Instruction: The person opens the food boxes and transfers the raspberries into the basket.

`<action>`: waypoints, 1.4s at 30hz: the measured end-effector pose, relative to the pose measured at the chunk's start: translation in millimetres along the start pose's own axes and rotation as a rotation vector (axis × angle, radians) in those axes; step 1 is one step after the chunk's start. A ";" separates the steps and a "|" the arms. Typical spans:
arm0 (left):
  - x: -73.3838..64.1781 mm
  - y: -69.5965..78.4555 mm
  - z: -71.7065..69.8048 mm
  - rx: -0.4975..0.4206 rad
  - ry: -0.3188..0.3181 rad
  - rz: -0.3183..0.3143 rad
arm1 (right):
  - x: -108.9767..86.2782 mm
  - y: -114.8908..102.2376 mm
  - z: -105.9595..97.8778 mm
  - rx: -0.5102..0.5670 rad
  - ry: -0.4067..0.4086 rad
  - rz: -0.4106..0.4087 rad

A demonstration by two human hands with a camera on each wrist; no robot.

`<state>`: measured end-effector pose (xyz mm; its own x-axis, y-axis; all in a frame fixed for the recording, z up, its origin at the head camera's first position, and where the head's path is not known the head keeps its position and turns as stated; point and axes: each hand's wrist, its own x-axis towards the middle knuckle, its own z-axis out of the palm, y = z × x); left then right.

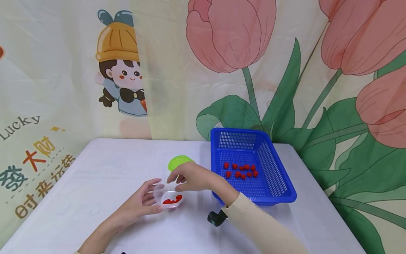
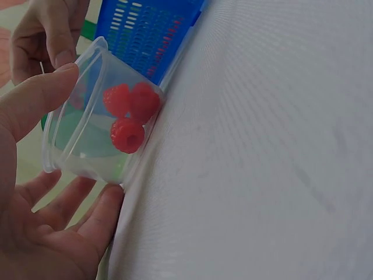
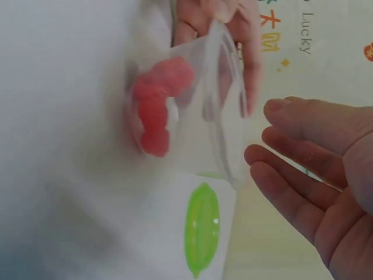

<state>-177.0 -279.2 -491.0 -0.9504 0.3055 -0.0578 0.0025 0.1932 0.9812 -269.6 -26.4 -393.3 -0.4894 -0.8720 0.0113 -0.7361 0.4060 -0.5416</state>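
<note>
A clear plastic tub stands on the table with several raspberries at its bottom. My left hand holds the tub from the left, thumb at its rim and fingers curving round the far side. Over the tub's mouth hovers my right hand, fingers bent and parted; the right wrist view shows nothing between the right fingertips. To the right sits a blue plastic basket with several more raspberries spread over its floor.
Just behind the tub lies a bright green lid, partly covered by the right hand in the head view. A white cloth covers the table. A printed curtain with tulips hangs behind it. A black wrist device shows under the right sleeve.
</note>
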 end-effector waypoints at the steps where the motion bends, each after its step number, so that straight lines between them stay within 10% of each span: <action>1: -0.1 0.0 0.1 -0.003 0.001 -0.002 | 2.1 0.1 3.1 0.003 -0.008 0.006; 42: 0.2 -0.9 0.3 -0.005 -0.006 0.031 | 32.6 -0.1 41.7 -0.186 -0.214 -0.005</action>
<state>-177.0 -279.0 -492.0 -0.9481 0.3168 -0.0281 0.0306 0.1787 0.9834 -266.0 -66.3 -427.9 -0.3904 -0.9038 -0.1751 -0.8209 0.4279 -0.3783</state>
